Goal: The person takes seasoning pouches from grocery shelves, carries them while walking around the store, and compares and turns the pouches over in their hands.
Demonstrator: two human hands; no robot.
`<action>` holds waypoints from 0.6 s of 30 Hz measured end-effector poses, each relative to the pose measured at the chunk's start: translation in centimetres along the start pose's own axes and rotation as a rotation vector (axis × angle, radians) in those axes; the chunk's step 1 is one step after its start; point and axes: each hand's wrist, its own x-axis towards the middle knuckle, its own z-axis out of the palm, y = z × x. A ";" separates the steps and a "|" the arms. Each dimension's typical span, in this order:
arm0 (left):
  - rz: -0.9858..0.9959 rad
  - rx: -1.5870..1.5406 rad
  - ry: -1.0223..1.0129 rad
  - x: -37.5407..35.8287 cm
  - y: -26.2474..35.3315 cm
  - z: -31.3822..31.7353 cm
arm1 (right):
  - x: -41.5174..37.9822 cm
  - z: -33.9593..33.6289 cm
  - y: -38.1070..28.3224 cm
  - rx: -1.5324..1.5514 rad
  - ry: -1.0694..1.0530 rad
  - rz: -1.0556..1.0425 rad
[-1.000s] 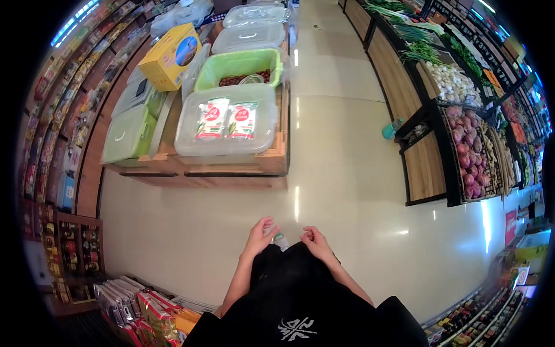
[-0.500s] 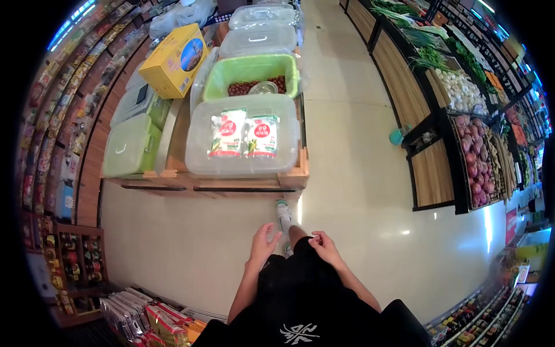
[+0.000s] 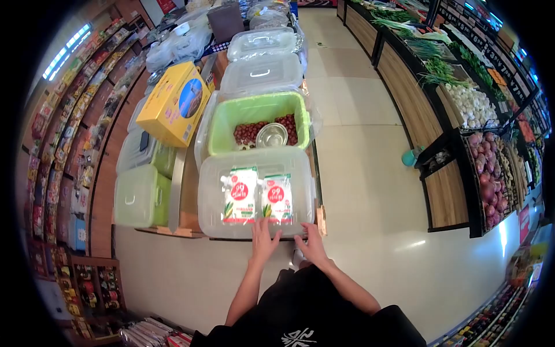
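The left hand (image 3: pixel 264 242) is showing a released grip, its fingers parted and extending over the front edge of a translucent lid (image 3: pixel 211 199). Its fingertips are lying just beside the bottom edges of two pouches; whether they are touching cannot be told. The right hand (image 3: pixel 313 247) is showing an ungrasping grip too, fingers loosely curled and thumb standing apart, over the lid's front right part; contact is not discernible.

The left pouch (image 3: pixel 240 199) and right pouch (image 3: pixel 278 201) are lying flat, side by side, on this lid, which is resting on the wooden counter (image 3: pixel 188 202). Both are bearing a red disc reading "99"; the smaller lettering is too blurred to read. To their left, a lidded green bin (image 3: pixel 162 199) is standing on the same counter.

Beyond the pouches, an uncovered green tub (image 3: pixel 225 115) is holding small reddish-brown items (image 3: pixel 248 133) and a round bowl (image 3: pixel 272 136). A yellow box (image 3: pixel 159 110), left of the tub, is displaying a blue oval and illegible print. Behind the tub, a further translucent lid (image 3: pixel 260 84) is showing a white handle.
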 end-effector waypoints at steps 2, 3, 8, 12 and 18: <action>-0.022 0.052 0.013 0.8 -0.5 0.8 | 2.3 0.9 0.8 -0.116 -0.057 0.043; -0.034 0.080 0.022 1.2 -0.7 1.3 | 3.2 1.3 1.3 -0.172 -0.088 0.063; -0.051 0.092 -0.096 3.5 -0.5 0.3 | 6.6 1.4 1.2 -0.129 -0.203 0.252; -0.112 0.083 -0.168 5.7 0.1 -0.4 | 8.0 1.0 1.0 -0.059 -0.254 0.258; -0.198 -0.028 -0.268 8.4 -1.4 -1.6 | 10.9 2.1 0.4 0.345 -0.360 0.617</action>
